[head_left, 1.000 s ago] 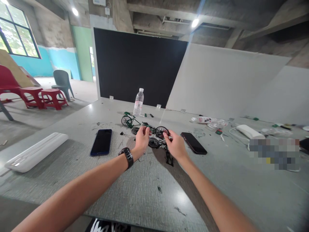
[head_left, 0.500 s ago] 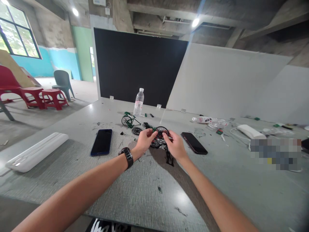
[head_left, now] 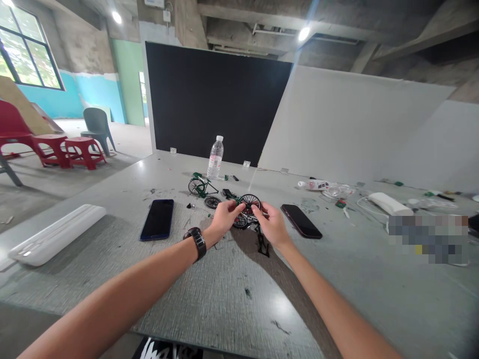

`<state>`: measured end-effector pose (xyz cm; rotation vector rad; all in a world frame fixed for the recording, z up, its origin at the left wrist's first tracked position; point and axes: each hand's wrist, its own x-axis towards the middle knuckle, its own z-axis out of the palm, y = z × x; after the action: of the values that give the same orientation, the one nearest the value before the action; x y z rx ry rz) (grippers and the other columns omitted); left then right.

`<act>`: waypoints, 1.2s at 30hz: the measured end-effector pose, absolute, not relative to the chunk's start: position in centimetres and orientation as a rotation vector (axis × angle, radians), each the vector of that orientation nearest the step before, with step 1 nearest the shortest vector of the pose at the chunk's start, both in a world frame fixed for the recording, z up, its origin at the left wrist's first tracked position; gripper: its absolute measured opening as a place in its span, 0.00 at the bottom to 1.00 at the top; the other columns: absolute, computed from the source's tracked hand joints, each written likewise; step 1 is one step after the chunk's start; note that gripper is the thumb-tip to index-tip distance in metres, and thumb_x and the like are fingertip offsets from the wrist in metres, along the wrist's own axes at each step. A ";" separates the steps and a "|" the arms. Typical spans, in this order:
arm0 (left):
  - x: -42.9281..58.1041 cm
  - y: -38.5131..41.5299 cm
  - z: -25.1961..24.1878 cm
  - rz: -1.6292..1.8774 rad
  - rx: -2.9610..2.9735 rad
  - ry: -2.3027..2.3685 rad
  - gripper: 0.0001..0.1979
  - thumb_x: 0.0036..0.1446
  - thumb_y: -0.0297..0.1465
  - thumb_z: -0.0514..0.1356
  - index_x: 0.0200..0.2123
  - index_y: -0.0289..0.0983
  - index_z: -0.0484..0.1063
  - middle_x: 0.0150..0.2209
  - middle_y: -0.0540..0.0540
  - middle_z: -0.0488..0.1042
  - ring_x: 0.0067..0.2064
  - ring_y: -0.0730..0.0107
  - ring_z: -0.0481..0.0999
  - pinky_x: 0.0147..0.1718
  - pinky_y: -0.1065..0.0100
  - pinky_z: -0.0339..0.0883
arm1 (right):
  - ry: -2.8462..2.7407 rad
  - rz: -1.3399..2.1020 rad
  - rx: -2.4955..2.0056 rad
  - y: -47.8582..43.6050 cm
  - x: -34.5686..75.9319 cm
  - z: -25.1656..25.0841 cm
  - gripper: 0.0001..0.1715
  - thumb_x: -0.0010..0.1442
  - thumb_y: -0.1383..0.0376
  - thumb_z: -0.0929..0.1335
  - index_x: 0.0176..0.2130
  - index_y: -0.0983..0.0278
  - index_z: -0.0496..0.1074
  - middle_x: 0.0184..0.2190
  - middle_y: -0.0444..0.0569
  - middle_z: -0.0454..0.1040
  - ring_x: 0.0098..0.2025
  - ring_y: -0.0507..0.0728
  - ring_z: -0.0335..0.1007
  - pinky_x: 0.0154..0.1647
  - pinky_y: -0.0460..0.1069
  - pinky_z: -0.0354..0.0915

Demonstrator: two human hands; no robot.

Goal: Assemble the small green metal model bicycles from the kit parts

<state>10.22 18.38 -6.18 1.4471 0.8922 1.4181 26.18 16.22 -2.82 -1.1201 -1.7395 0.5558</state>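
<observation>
Between my two hands a black spoked model bicycle wheel is held upright over the table. My left hand pinches at its left side, close to a small green and black piece partly hidden by the fingers. On the right side, my right hand grips the wheel's edge between thumb and fingers. Just below lies another spoked wheel among black parts, partly covered by my hands. A black frame-like part rests under my right hand. Farther left are a green model bicycle frame with a wheel and a loose wheel.
A water bottle stands behind the parts. One phone lies to the left, another phone to the right. A long white case sits at far left. Plastic packaging and a white device are on the right.
Both hands stay almost in place around the wheel, with only slight finger movement. The other things on the table have not moved.
</observation>
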 end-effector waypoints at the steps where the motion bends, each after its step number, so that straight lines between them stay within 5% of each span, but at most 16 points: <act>1: 10.2 18.4 -6.2 1.418 1.444 0.894 0.23 0.55 0.49 0.61 0.24 0.37 0.61 0.22 0.55 0.57 0.24 0.76 0.58 0.21 0.74 0.56 | -1.743 0.557 -1.118 16.2 26.2 -2.8 0.22 0.62 0.52 0.66 0.44 0.66 0.76 0.42 0.55 0.80 0.42 0.61 0.75 0.42 0.51 0.69; 15: 10.3 18.3 -6.3 1.407 1.454 0.914 0.21 0.57 0.48 0.60 0.27 0.36 0.63 0.24 0.53 0.61 0.25 0.75 0.62 0.21 0.75 0.58 | -1.721 0.660 -1.097 16.5 26.2 -3.2 0.22 0.61 0.50 0.67 0.42 0.65 0.77 0.40 0.52 0.80 0.43 0.61 0.74 0.42 0.51 0.68; 24: 10.7 18.2 -6.4 1.328 1.503 0.945 0.20 0.60 0.47 0.59 0.27 0.38 0.59 0.24 0.54 0.61 0.24 0.75 0.62 0.20 0.74 0.57 | -1.679 0.661 -1.108 16.7 26.4 -3.3 0.28 0.58 0.45 0.67 0.40 0.66 0.77 0.23 0.46 0.72 0.29 0.56 0.67 0.27 0.48 0.62; 36: 10.7 17.6 -5.6 1.305 1.508 0.920 0.20 0.61 0.48 0.56 0.28 0.38 0.59 0.23 0.54 0.63 0.23 0.75 0.62 0.21 0.73 0.56 | -1.683 0.659 -1.131 16.7 26.3 -3.4 0.27 0.58 0.44 0.66 0.40 0.64 0.77 0.24 0.45 0.72 0.30 0.57 0.68 0.29 0.49 0.64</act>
<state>10.67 17.58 -5.57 1.5081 0.9203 1.3054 26.29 16.71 -3.37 -1.1315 -1.6830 0.6589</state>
